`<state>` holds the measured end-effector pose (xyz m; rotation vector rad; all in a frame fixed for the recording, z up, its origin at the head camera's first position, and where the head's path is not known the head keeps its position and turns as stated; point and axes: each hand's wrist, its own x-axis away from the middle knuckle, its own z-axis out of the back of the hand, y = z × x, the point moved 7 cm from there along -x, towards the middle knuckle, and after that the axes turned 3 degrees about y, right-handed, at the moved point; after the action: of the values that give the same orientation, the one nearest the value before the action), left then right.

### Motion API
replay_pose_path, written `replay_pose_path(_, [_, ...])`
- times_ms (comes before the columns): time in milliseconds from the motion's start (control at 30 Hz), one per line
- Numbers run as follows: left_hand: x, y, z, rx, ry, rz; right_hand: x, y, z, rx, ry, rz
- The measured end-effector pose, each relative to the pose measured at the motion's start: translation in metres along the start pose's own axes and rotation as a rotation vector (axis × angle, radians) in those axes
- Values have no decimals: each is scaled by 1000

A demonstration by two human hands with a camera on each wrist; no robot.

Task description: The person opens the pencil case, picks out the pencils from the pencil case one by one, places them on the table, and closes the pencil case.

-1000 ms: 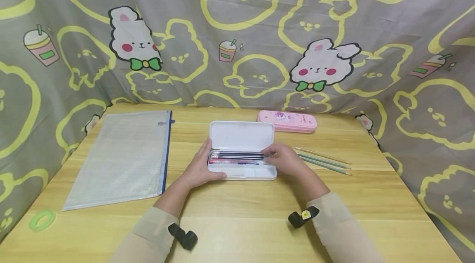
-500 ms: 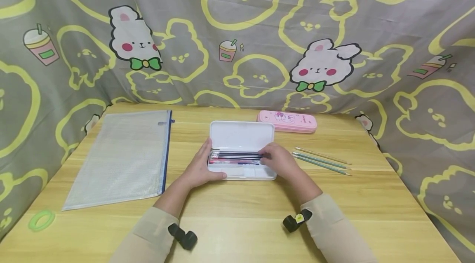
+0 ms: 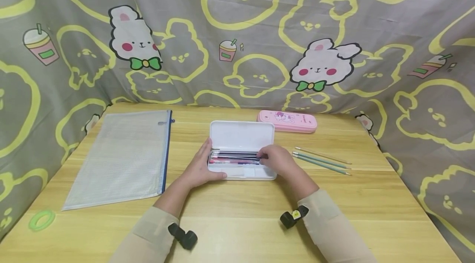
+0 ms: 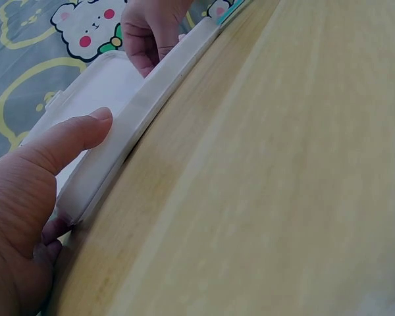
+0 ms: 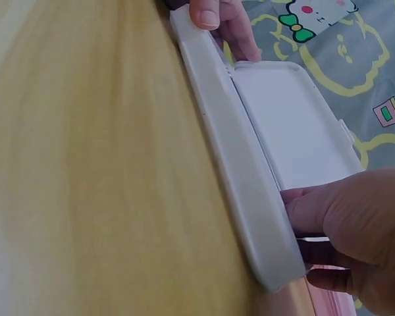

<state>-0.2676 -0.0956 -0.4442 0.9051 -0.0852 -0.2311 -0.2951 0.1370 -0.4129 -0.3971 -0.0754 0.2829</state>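
Touching pencils, right grip faces left grip on case

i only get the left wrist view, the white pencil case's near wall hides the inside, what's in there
Observer: The head view shows dark pencils lying lengthwise in the white pencil case.
Operator: ok and what's behind the raised lid
Observer: A closed pink pencil case, its left end partly hidden by the lid.
Operator: anything out past the left hand, on its left
Observer: Yes, a mesh zip pouch lying flat, its blue-trimmed edge toward the hand.
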Motion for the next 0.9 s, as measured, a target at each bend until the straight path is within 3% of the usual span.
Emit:
replay_pose_path(400, [-1,-1,0,-5,4,-7,-3,-1,-4,-72,-67,42])
replay_pose_path(633, [-1,-1,0,-5,5,-6,1,1,-2,-127,-77,106])
replay_pose_path(900, [0,-1,0,-4,2,-4,8,11,4,-237,-82,53])
